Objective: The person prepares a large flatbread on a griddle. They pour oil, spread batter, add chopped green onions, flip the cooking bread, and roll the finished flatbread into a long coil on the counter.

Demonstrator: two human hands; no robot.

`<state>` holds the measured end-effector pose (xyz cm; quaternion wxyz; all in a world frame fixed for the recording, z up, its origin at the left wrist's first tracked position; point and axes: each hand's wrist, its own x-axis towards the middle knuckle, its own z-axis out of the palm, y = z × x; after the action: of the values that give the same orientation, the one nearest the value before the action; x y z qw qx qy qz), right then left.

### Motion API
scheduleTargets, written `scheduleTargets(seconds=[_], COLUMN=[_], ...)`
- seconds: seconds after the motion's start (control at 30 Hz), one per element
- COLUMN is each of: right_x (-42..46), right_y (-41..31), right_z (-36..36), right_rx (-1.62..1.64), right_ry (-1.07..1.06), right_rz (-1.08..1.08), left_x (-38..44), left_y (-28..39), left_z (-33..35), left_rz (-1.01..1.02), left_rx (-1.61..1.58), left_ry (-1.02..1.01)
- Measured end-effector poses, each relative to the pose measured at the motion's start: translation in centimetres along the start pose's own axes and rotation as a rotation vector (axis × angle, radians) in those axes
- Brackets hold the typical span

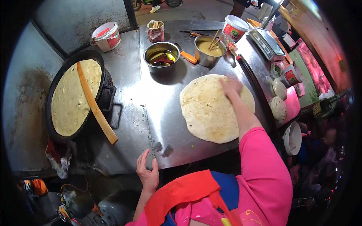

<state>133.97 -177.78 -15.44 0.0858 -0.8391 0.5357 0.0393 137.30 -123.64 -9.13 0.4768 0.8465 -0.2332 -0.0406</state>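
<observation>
A large round sheet of raw dough (210,108) lies on the steel worktop, its surface oily and speckled with bits of green. Over its upper right part is my right hand (232,87), motion-blurred, the fingers apart and no object visible in them. Whether it presses the dough or hovers just above cannot be made out. My left hand (148,171) is at the worktop's front edge, thumb and fingers apart, holding nothing. To the left, a black round pan (100,60) contains a pale flatbread (76,99). A curved wooden strip (94,106) lies across the pan's right side.
Behind the dough stand a steel pot of oil (161,66), an orange-handled tool (189,57) and a pot of yellowish paste (208,59) with sticks. A dark rod (254,84) borders the right. Beyond it are a scale (261,45) and bagged dough (278,108). Gas cylinders (116,209) stand below left.
</observation>
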Motion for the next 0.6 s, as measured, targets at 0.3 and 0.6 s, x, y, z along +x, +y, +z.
scheduleTargets(seconds=[0.3, 0.6], right_x=[-7.4, -26.5], right_y=[-12.3, -10.7], right_z=[9.6, 9.2], right_rx=[0.000, 0.012], right_ry=[0.176, 0.151], right_rz=[-0.222, -0.388], left_x=[2.4, 5.1], left_y=[-6.9, -8.3], left_z=[-5.4, -4.3], left_rz=[-0.038, 0.072], left_rx=[-0.059, -0.166], left_ry=[-0.112, -0.255])
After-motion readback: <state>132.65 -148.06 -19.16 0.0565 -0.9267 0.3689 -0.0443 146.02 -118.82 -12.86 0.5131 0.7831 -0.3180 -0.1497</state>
